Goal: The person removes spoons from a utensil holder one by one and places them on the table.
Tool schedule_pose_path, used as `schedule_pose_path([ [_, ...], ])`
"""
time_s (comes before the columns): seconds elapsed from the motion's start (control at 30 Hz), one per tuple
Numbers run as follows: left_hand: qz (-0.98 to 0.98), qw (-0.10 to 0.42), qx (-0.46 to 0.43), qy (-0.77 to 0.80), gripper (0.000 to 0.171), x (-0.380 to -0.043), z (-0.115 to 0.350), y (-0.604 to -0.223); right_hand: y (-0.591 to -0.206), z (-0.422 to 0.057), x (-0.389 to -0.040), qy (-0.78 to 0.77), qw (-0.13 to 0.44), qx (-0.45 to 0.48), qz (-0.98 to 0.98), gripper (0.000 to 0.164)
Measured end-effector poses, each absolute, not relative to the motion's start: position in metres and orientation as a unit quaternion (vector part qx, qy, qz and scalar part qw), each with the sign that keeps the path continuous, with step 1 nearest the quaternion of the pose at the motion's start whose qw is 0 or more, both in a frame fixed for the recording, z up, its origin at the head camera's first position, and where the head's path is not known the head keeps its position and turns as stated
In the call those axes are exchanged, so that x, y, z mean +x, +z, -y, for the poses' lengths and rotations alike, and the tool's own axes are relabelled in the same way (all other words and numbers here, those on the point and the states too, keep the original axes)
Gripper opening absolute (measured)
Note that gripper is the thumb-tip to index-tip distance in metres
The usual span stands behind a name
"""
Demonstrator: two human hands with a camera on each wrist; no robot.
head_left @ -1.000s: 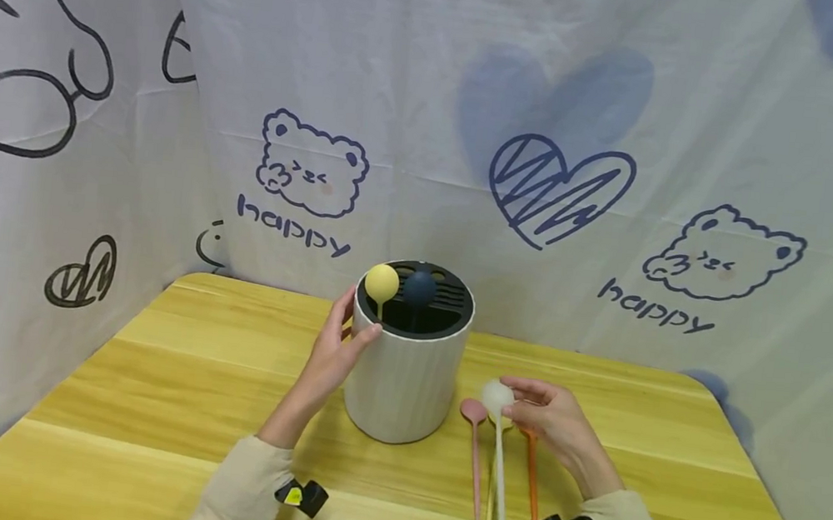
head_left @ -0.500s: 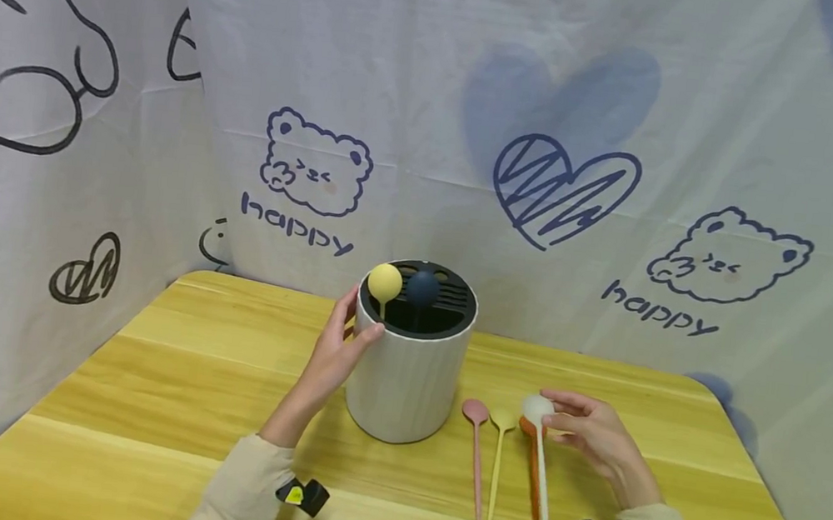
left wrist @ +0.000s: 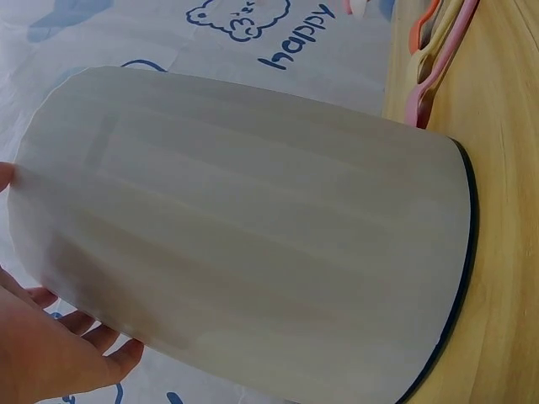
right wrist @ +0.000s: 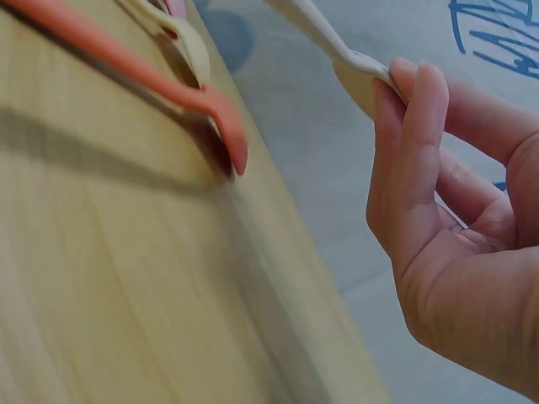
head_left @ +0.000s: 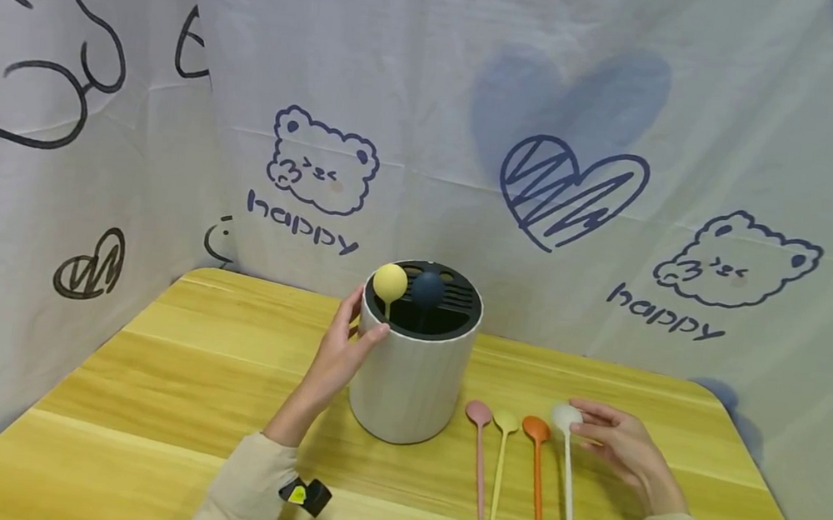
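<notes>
A white cylindrical utensil holder (head_left: 412, 385) with a black slotted top stands on the table. My left hand (head_left: 335, 353) grips its upper left side, thumb near the rim. In the left wrist view the holder's pale wall fills most of the frame, with the left hand (left wrist: 59, 345) at its lower left. A yellow spoon (head_left: 390, 282) and a navy spoon (head_left: 427, 290) stand in the holder, bowls up. My right hand (head_left: 628, 448) pinches a white spoon (head_left: 568, 484) by its bowl. The right wrist view shows this spoon (right wrist: 324, 34) raised off the tabletop, between thumb and fingers.
Left of the white spoon, a pink spoon (head_left: 479, 467), a pale yellow spoon (head_left: 500, 469) and an orange spoon (head_left: 538, 481) lie side by side on the wooden table (head_left: 169, 404). A printed cloth (head_left: 433, 86) hangs behind the table.
My right hand has carried the white spoon rightward, from over the pale yellow spoon, past the orange one, to its right. My left hand has stayed on the holder.
</notes>
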State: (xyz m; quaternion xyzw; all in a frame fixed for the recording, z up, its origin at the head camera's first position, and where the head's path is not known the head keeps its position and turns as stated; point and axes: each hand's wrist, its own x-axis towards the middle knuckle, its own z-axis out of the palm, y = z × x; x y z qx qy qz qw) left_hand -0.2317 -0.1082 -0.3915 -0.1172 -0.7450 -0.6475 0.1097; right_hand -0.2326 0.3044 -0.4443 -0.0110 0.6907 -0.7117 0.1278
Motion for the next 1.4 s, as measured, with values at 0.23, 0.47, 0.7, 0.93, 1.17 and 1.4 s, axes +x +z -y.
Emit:
schedule_pose_path([
  [0.23,0.744,0.102,-0.115,-0.650,0.077,-0.233,0.106,-0.395,-0.454,-0.312,-0.229,-0.722,0.148,0.018,-0.676,0.031],
  [0.47,0.744,0.108,-0.116,-0.649,0.077,-0.230,0.108,-0.390,-0.461,-0.318,-0.233,-0.748,0.189,0.000,-0.636,0.030],
  [0.7,0.745,0.103,-0.122,-0.647,0.077,-0.233,0.108,-0.391,-0.462,-0.321,-0.236,-0.741,0.212,0.002,-0.637,0.029],
  [0.93,0.742,0.106,-0.119,-0.651,0.076,-0.233,0.109,-0.391,-0.459,-0.319,-0.244,-0.717,0.220,0.024,-0.661,0.041],
  [1.17,0.743,0.108,-0.118,-0.650,0.076,-0.233,0.110,-0.390,-0.462,-0.318,-0.249,-0.704,0.231,0.040,-0.670,0.053],
  [1.4,0.741,0.106,-0.122,-0.652,0.076,-0.235,0.106,-0.391,-0.466,-0.321,-0.245,-0.700,0.218,0.041,-0.679,0.056],
])
